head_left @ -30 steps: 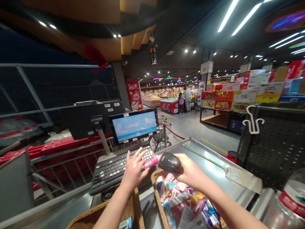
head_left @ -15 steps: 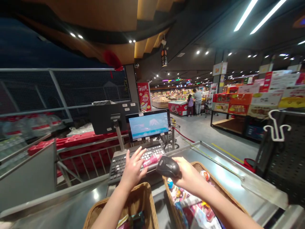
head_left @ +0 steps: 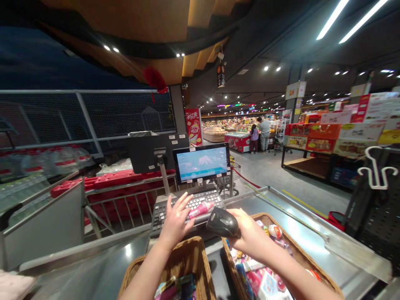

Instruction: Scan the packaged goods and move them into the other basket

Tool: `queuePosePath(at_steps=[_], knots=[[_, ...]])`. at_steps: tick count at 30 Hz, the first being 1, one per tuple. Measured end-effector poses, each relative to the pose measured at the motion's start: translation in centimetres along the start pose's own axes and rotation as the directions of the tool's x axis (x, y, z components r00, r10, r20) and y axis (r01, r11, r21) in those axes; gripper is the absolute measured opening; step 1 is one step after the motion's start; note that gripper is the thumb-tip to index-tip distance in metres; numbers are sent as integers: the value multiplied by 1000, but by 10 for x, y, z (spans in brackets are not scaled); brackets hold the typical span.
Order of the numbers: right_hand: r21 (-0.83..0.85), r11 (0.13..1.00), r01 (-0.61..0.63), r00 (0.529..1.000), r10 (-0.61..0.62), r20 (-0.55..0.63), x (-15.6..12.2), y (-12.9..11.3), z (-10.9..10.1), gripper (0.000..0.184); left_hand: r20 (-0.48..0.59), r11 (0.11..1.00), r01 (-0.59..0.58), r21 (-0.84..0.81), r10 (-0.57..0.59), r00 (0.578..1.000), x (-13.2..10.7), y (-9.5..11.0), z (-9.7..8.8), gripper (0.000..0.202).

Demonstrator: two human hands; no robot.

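Note:
A black handheld barcode scanner (head_left: 222,222) is in my right hand (head_left: 245,229), its head pointing left. My right fingers wrap around its handle, which is mostly hidden. Close to the scanner's head is a small pink tube-shaped item (head_left: 200,209), held between thumb and fingers of my left hand (head_left: 177,218). The other left fingers stretch out above the black keyboard (head_left: 204,199). Behind the keyboard stands a lit monitor (head_left: 202,163). Under my left forearm is a wicker basket (head_left: 200,254) with a few packets. Below my right arm, a second wicker basket (head_left: 229,260) holds many colourful sweets and packets.
The metal counter (head_left: 106,266) runs around both baskets. A dark second screen (head_left: 145,154) stands left of the monitor. At right, a white hook (head_left: 376,168) hangs on a black perforated panel. Two people (head_left: 260,135) stand by a distant red freezer.
My view has turned slightly left, so the surroundings sit further right. Both hands, the pink item and the scanner have shifted slightly left relative to the keyboard.

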State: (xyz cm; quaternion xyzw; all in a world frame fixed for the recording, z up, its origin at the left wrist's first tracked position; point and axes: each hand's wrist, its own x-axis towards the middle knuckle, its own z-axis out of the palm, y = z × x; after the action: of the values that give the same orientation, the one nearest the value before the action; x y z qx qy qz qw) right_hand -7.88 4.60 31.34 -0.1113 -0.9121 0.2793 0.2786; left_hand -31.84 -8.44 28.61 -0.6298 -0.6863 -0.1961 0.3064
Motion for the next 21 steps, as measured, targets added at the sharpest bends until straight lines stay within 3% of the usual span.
queuePosePath(at_steps=[11, 21], knots=[[14, 999, 29, 999, -30, 36, 0, -3, 17, 26, 56, 999, 54, 7, -54, 997, -27, -7, -3, 8], [13, 997, 72, 990, -73, 123, 3, -12, 44, 29, 148, 994, 109, 24, -111, 983, -83, -13, -9, 7]])
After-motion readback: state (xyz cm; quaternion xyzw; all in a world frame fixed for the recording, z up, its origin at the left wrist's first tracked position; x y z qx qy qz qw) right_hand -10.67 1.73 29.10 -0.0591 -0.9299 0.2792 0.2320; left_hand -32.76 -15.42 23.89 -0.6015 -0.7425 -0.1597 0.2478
